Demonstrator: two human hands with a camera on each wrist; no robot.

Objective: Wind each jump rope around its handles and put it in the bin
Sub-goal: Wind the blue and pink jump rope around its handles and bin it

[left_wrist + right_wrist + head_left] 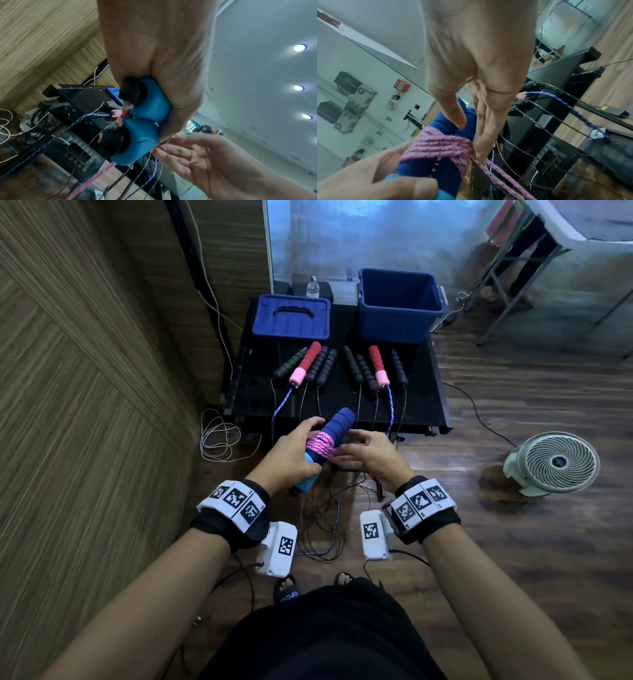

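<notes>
My left hand grips a pair of blue foam handles held side by side in front of the black table. Pink rope is wound in several turns around their middle. My right hand lies beside the coil with its fingers straight, touching the pink rope where it leaves the handles. The loose rest of the rope hangs toward the floor. The handles' light blue ends show under my left hand. The open blue bin stands at the table's back right.
A blue lid lies at the table's back left. Several black handles and two red-and-pink handles lie in a row, their cords trailing over the front edge onto the floor. A fan stands at the right.
</notes>
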